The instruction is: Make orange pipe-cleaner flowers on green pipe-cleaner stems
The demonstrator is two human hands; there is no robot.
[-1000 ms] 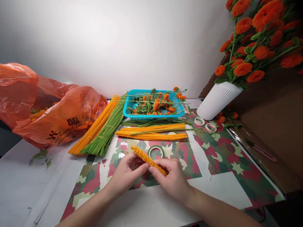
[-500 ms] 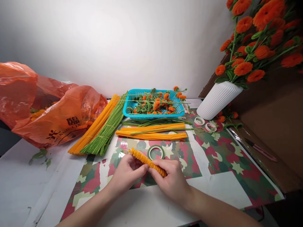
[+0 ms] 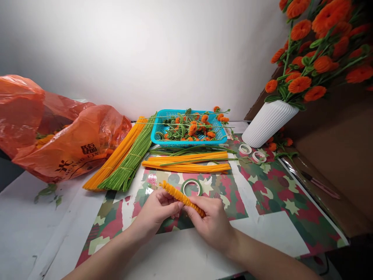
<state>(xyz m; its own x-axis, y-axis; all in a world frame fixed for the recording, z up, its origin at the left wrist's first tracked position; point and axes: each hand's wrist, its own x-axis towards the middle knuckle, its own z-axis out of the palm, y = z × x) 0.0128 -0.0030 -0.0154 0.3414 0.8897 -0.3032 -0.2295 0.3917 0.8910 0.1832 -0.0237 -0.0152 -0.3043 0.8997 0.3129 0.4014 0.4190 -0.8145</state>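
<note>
Between my hands is a ridged roll of orange-yellow pipe cleaner (image 3: 174, 192), slanting down from upper left to lower right above the table. My left hand (image 3: 159, 208) has its thumb and fingers closed on the roll's left part. Around its right end my right hand (image 3: 210, 217) is closed, with thumb and forefinger against the ridges. Just behind the roll lies a ring of green floral tape (image 3: 199, 188). Farther back, loose yellow pipe cleaners (image 3: 186, 167) rest in a row, with green ones behind them.
A blue basket (image 3: 189, 143) holds small orange flowers on green stems. Yellow (image 3: 116, 157) and green pipe cleaner bundles (image 3: 131, 155) lean beside an orange plastic bag (image 3: 72, 144). A white vase (image 3: 269, 122) of orange flowers leans at right, near white tape rolls (image 3: 258, 157).
Both hands keep hold of the pipe cleaner roll in nearly the same place. My left thumb and fingers have shifted slightly along it, and the roll has turned a little.
</note>
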